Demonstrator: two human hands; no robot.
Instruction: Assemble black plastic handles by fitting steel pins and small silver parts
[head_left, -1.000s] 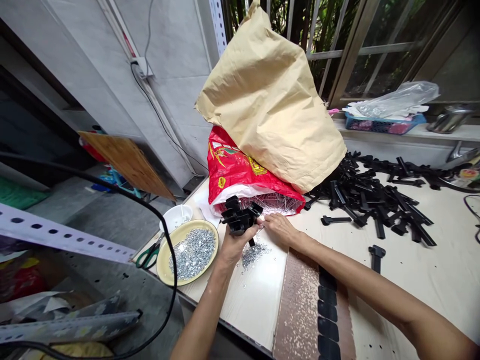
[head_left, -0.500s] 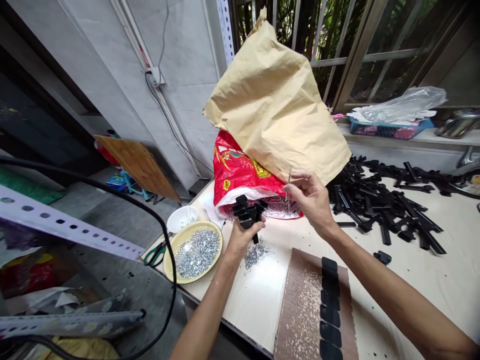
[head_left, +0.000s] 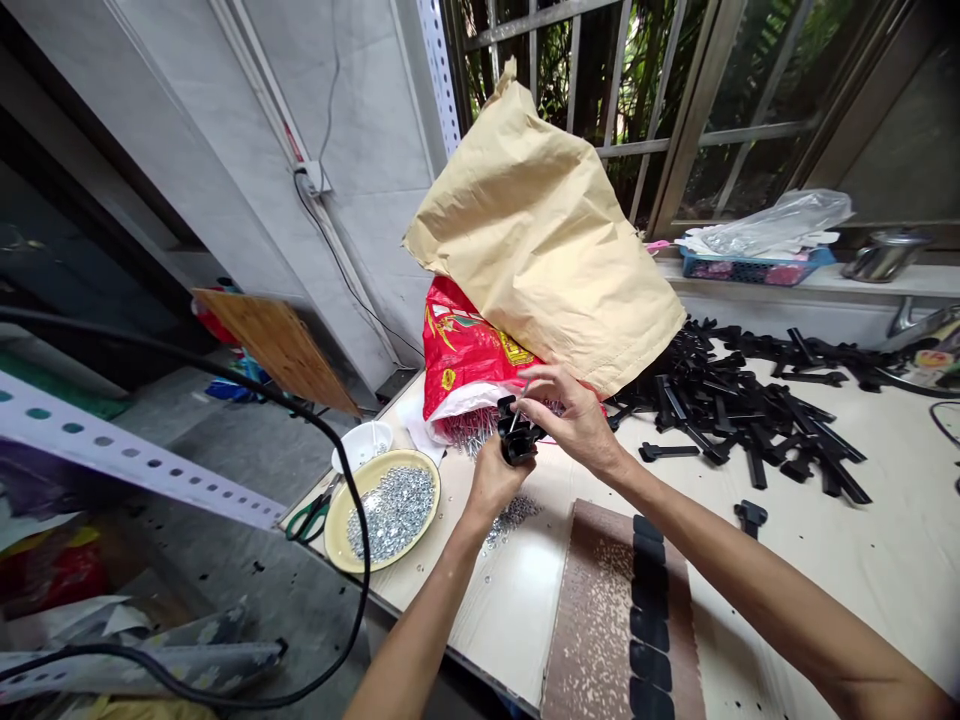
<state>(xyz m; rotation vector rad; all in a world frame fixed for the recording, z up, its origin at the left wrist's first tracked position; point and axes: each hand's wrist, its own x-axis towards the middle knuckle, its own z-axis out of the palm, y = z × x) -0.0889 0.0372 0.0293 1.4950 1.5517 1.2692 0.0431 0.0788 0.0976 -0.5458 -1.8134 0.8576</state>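
My left hand (head_left: 495,478) is closed round a cluster of black plastic parts (head_left: 516,438), held just above the table. My right hand (head_left: 571,415) pinches a thin metal pin (head_left: 523,398) and holds its tip against the top of that cluster. Right behind the hands, a red bag (head_left: 465,355) lies on its side with a bundle of metal pins (head_left: 465,428) showing at its open mouth. Small silver nuts (head_left: 512,514) lie scattered on the table under my left hand.
A yellow plate of silver nuts (head_left: 386,505), a white bowl (head_left: 362,443) and green scissors (head_left: 308,517) sit at the table's left edge. A tan paper sack (head_left: 544,235) leans over the red bag. A heap of black parts (head_left: 750,400) lies right; a brown board (head_left: 600,620) lies near me.
My right hand went from the red bag's mouth, lifted a pin, then came down to the black parts in my left hand. The left hand rose slightly.
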